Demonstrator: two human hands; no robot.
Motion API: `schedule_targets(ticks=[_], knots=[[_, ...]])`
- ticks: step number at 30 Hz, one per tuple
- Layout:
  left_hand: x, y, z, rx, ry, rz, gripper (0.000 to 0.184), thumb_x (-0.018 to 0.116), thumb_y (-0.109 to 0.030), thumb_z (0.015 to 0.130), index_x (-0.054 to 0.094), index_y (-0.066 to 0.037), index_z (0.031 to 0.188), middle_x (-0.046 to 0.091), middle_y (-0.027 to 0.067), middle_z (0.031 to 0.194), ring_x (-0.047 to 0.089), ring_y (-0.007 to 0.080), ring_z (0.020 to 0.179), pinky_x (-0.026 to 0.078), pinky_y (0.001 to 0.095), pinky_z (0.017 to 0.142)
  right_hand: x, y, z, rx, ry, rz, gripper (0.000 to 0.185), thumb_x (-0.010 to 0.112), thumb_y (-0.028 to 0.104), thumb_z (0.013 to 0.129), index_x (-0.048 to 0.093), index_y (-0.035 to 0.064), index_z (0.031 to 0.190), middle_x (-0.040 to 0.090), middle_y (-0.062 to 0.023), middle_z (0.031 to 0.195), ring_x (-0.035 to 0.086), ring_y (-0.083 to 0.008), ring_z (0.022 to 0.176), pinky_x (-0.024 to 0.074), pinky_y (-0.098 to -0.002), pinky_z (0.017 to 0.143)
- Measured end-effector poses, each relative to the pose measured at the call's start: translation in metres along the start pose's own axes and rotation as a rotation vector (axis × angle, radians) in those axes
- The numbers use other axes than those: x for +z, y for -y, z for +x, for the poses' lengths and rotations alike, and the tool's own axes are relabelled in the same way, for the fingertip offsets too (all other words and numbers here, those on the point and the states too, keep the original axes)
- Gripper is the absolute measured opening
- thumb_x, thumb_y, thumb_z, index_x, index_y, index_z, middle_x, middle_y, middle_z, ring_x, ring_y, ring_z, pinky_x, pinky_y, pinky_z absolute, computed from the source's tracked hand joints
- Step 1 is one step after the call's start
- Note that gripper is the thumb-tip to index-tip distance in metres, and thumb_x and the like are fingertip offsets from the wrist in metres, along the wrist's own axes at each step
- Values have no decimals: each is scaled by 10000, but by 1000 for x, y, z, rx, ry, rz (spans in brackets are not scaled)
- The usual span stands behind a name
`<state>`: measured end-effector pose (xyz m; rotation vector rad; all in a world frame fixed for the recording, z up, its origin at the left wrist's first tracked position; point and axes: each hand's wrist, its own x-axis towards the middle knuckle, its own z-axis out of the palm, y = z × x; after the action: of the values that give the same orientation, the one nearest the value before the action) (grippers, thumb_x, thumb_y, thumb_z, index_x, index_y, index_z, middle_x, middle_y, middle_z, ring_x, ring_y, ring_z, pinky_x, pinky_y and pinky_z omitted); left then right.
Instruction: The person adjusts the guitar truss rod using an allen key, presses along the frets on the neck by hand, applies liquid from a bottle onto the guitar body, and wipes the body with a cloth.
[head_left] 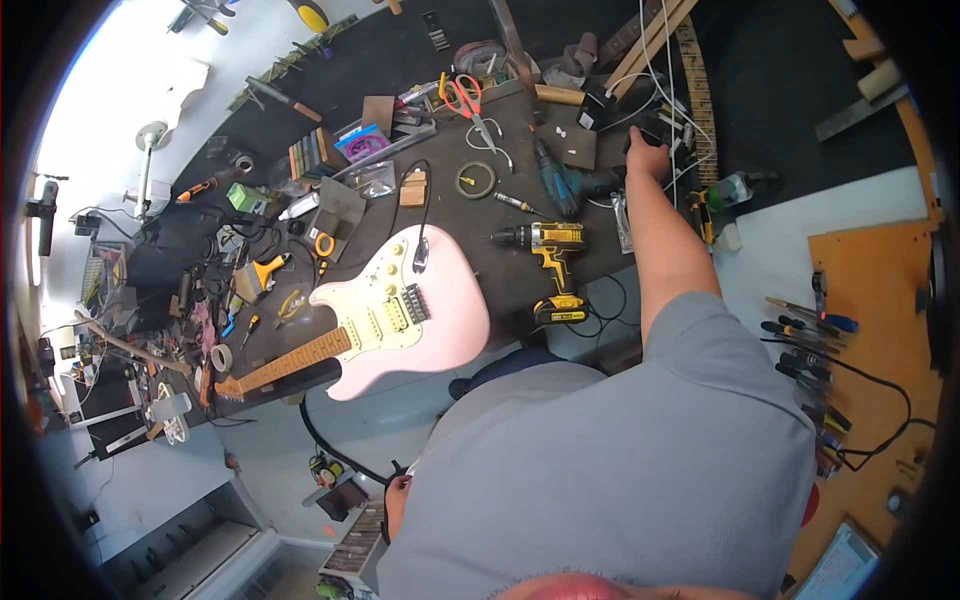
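Observation:
My right arm stretches across the bench, and my right hand (pixel 648 158) is closed at a dark object by the white cords; what it grips is unclear. Low beside my shirt, my left hand (pixel 397 492) is partly hidden, its fingers curled at the end of a thick black cord (pixel 345 452). On the bench lies a pink electric guitar (pixel 455 315) with a cream pickguard, a black cable (pixel 424 205) at its jack. Between guitar and right arm lie a yellow-and-black cordless drill (pixel 556 262) and a teal drill (pixel 558 180).
Orange-handled scissors (pixel 467 103), a tape roll (pixel 475 180), a brush (pixel 262 275) and plastic bags crowd the bench. A guitar neck (pixel 695 90) lies at the far right. Hand tools (pixel 810 340) line the wooden surface at right. A storage box (pixel 355 550) stands below.

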<state>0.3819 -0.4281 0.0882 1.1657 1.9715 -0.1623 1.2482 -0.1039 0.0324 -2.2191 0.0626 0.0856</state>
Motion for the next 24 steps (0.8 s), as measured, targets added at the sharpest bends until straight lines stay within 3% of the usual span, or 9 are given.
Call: schedule_targets(ticks=[4, 7, 10, 13, 16, 19, 24], knots=[[4, 2, -6, -12, -6, -1, 432, 684, -407, 1030, 813, -7, 1131, 817, 264, 1025, 799, 434, 960, 609, 523, 833, 4, -7, 10, 82, 123, 1, 888, 896, 687, 805, 776, -82, 1233, 773, -289, 1313, 730, -463, 1262, 560, -521, 1105], [12, 1, -7, -23, 2, 0, 433, 683, -408, 1029, 814, -8, 1130, 817, 265, 1027, 797, 438, 964, 609, 525, 835, 14, -19, 12, 73, 54, -20, 769, 902, 668, 807, 824, -30, 1120, 809, -270, 1224, 768, -473, 1163, 599, -537, 1041], [17, 1, -10, -30, 10, 0, 434, 683, -409, 1028, 814, -9, 1130, 816, 266, 1030, 796, 441, 967, 609, 527, 837, 15, -21, 13, 67, 72, -76, 732, 918, 622, 811, 809, -17, 1151, 811, -251, 1227, 766, -480, 1160, 600, -545, 1030], [23, 0, -13, -39, 23, -5, 435, 682, -410, 1027, 815, -10, 1130, 815, 268, 1032, 794, 445, 971, 609, 529, 839, 10, -15, 8, -164, -56, -8, 692, 939, 565, 812, 788, 7, 1192, 818, -231, 1203, 768, -477, 1148, 606, -553, 998], [26, -1, -14, -44, 33, 1, 436, 681, -412, 1026, 816, -10, 1130, 815, 269, 1035, 793, 449, 974, 608, 531, 841, 9, -5, 9, -212, -110, 37, 668, 956, 513, 808, 769, 27, 1226, 822, -214, 1188, 774, -462, 1129, 609, -556, 968], [29, -2, -12, -39, 36, 4, 437, 681, -413, 1025, 816, -11, 1130, 814, 270, 1037, 792, 452, 978, 608, 533, 842, 4, -2, 3, -207, -160, 22, 641, 957, 512, 810, 785, 26, 1191, 829, -208, 1165, 784, -447, 1107, 611, -554, 956], [30, -1, -9, -32, 42, 7, 438, 680, -414, 1024, 817, -12, 1130, 813, 273, 1041, 789, 458, 984, 608, 537, 845, 13, -5, 16, -59, -49, 100, 629, 974, 535, 789, 807, 27, 1120, 841, -187, 1116, 794, -434, 1081, 615, -538, 948]])
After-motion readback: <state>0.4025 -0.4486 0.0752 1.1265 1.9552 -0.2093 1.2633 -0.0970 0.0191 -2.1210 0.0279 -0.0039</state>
